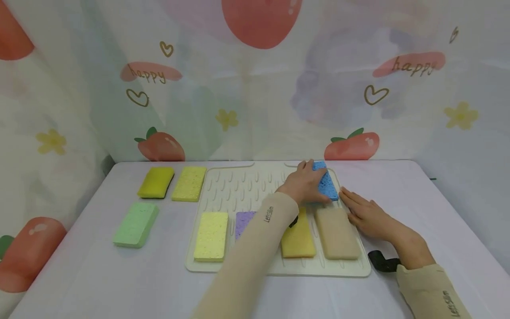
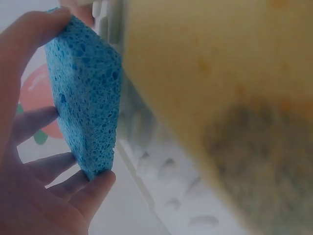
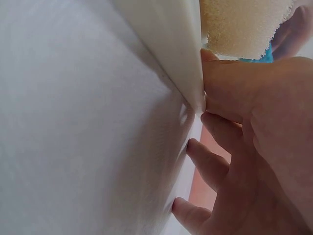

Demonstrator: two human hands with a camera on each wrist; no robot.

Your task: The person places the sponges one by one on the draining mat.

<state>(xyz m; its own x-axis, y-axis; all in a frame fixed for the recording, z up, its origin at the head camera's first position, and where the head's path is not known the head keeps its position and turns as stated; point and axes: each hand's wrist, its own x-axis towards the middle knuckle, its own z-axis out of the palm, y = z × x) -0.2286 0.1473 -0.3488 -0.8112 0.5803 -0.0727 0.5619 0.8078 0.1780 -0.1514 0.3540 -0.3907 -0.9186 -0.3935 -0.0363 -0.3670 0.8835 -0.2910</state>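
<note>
My left hand (image 1: 302,182) grips a blue sponge (image 1: 326,185) over the back right part of an off-white ridged drying mat (image 1: 239,190). In the left wrist view the thumb and fingertips hold this porous sponge (image 2: 85,98) by its opposite ends. My right hand (image 1: 366,215) lies against the mat's right edge, its fingers extended; the right wrist view shows fingertips at the mat's side (image 3: 171,44). Nearest to that hand is a beige sponge (image 1: 338,235) on the mat. A golden-yellow sponge (image 1: 299,237) lies beside it, partly covered by the left wrist.
Also on the mat are a pale yellow sponge (image 1: 211,237) and a purple sponge (image 1: 244,221), partly hidden by the left sleeve. Left of the mat lie a yellow sponge with a dark underside (image 1: 155,182), another yellow sponge (image 1: 189,184) and a green sponge (image 1: 136,225).
</note>
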